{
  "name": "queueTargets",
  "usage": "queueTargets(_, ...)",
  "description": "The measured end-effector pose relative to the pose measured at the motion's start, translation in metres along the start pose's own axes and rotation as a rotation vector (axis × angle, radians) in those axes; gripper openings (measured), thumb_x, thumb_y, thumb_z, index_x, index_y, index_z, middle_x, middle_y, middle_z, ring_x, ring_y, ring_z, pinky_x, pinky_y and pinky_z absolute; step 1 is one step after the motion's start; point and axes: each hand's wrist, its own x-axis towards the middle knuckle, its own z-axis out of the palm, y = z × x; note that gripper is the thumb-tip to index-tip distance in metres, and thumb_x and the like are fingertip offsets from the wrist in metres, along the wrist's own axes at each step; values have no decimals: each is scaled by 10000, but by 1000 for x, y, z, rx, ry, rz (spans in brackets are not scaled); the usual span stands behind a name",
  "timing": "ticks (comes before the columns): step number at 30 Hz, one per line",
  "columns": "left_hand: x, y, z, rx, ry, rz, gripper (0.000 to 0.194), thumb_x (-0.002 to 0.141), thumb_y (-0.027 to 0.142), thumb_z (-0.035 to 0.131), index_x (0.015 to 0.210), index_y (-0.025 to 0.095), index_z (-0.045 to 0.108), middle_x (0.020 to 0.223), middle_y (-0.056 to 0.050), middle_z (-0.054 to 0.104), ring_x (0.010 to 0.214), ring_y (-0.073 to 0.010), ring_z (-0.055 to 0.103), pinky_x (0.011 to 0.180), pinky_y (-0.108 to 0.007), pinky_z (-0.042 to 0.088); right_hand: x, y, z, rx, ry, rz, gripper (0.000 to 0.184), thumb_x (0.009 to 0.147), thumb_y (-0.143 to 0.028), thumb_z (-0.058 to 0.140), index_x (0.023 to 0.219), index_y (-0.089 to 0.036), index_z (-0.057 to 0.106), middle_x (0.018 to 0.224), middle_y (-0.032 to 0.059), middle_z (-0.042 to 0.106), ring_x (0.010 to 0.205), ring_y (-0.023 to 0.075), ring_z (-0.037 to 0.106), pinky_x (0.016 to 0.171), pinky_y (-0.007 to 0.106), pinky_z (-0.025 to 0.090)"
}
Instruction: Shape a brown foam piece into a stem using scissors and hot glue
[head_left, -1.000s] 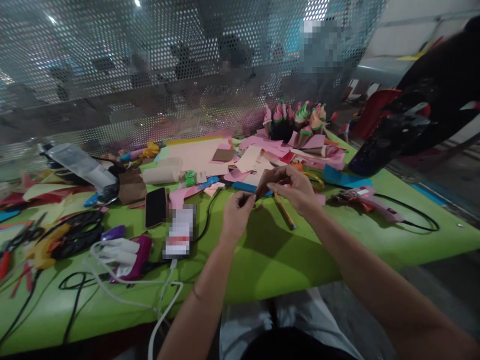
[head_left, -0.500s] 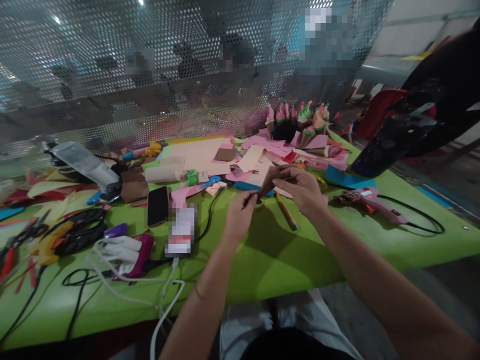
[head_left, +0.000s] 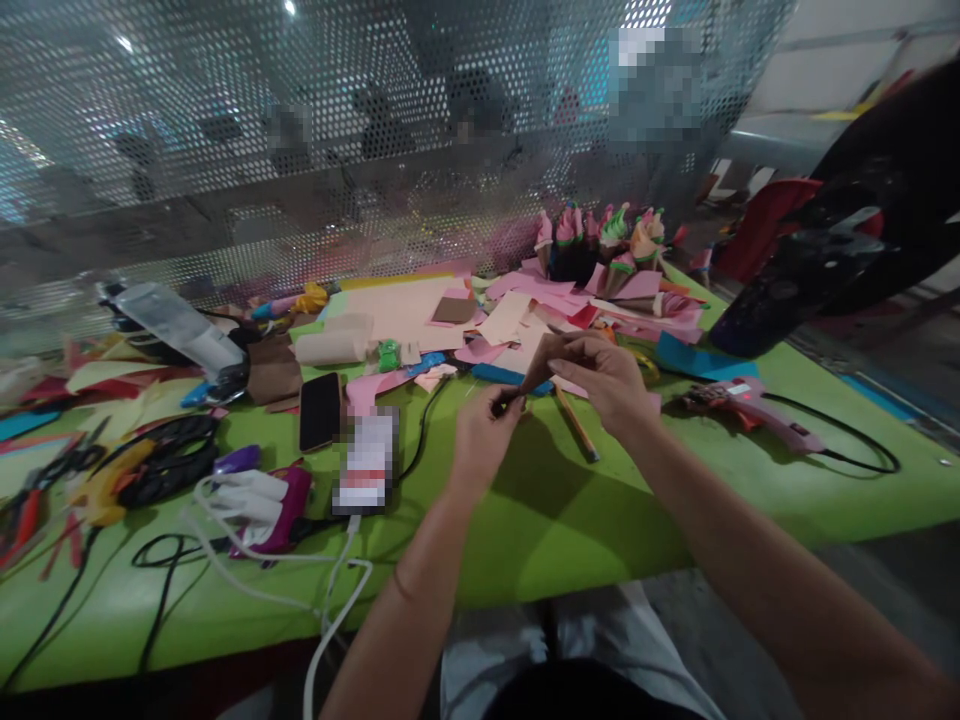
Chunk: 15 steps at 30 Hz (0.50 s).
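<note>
A piece of brown paper [head_left: 538,366] is held up between my two hands above the green table. My left hand [head_left: 486,430] pinches its lower left end. My right hand [head_left: 602,378] grips the upper right part, with the thumb toward me and the fingers curled over the top. The paper looks partly rolled, and the fingers hide some of it. Below the hands lies a yellow pencil [head_left: 576,425] on the table. Just behind them sits a blue strip-like object [head_left: 495,376], partly covered by the hands.
Sheets of pink and cream paper [head_left: 409,305] lie behind, with paper ice-cream cones [head_left: 619,235] beyond. A pink glue gun [head_left: 780,415] rests at the right. At the left are two phones [head_left: 320,411], a magenta power adapter [head_left: 281,515] with white cables, and scissors [head_left: 56,475].
The left hand has turned slightly, its fingers curling more around the paper's lower end. The right hand barely moves. The whole view has shifted a little.
</note>
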Motion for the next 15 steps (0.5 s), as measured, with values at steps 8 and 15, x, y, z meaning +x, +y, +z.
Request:
queueTargets(8,4,2,-2,-96,-39,-120,84,804,172,603,768,171,679,737,-14,697,710,-156,622,692,-265,478,-2,-1,2,47,-28,27,179,629,-326,763,681,-197,651,862,25,609,772,172,551,693,325,448)
queueTargets(15,5,3,-5,-12,-19,-86,111,824,178,591,739,175,661,731,-5,670,736,-155,601,696,-258,432,-2,-5,2,82,-62,24,160,624,-307,779,678,-197,676,867,32,628,792,181,561,697,325,444)
